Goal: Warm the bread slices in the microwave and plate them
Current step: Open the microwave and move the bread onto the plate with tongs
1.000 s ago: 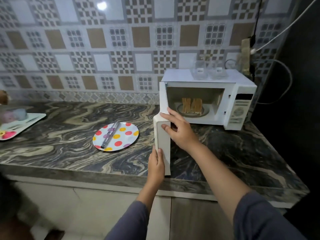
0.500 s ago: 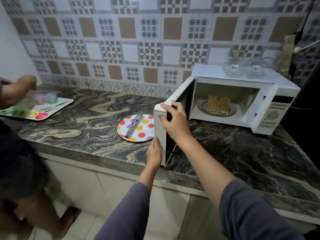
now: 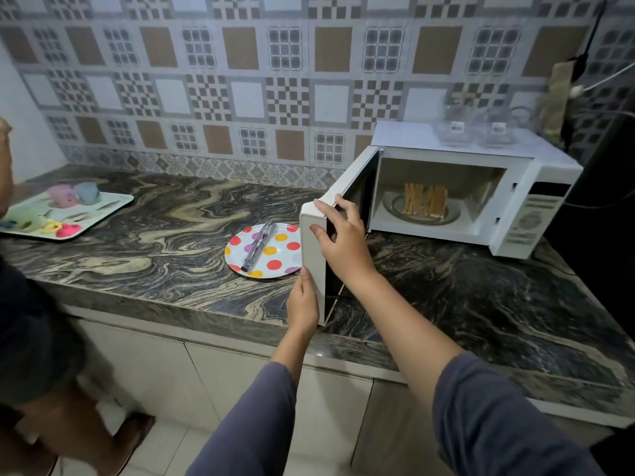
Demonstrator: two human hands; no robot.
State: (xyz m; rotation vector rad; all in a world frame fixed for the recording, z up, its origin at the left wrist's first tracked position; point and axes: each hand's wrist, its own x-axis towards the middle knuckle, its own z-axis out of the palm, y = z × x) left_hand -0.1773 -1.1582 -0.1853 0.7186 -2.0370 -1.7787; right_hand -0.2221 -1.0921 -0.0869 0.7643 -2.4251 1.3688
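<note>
While my right hand (image 3: 343,247) curled over the top free corner of the microwave door (image 3: 314,255), fingers on the inner face and thumb on the white outer edge, my left hand (image 3: 302,304) pressed flat against the lower part of that same edge, fingers straight and together. Both hands gripped the door, which stood swung wide out over the counter (image 3: 464,304) toward me.

Behind the door, at about 2 o'clock from my hands, the white microwave (image 3: 536,201) sat with its cavity lit. Two bread slices (image 3: 426,200) stood upright and side by side on the glass turntable (image 3: 453,214) inside, their browned faces toward me.

At 9 o'clock from my right hand, just beside the door's outer face, lay the polka-dot plate (image 3: 285,250) on the dark marbled counter. A pair of metal tongs (image 3: 257,247) rested across it, tilted from lower left to upper right.

On top of the microwave, at 1 o'clock, two clear glass containers (image 3: 474,132) stood near the back wall. Far off at 9 o'clock, a pale tray (image 3: 113,201) held small pastel cups (image 3: 74,194) and other coloured pieces too blurred to name. Another person's leg (image 3: 68,431) showed at the lower left edge, at about 8 o'clock.
</note>
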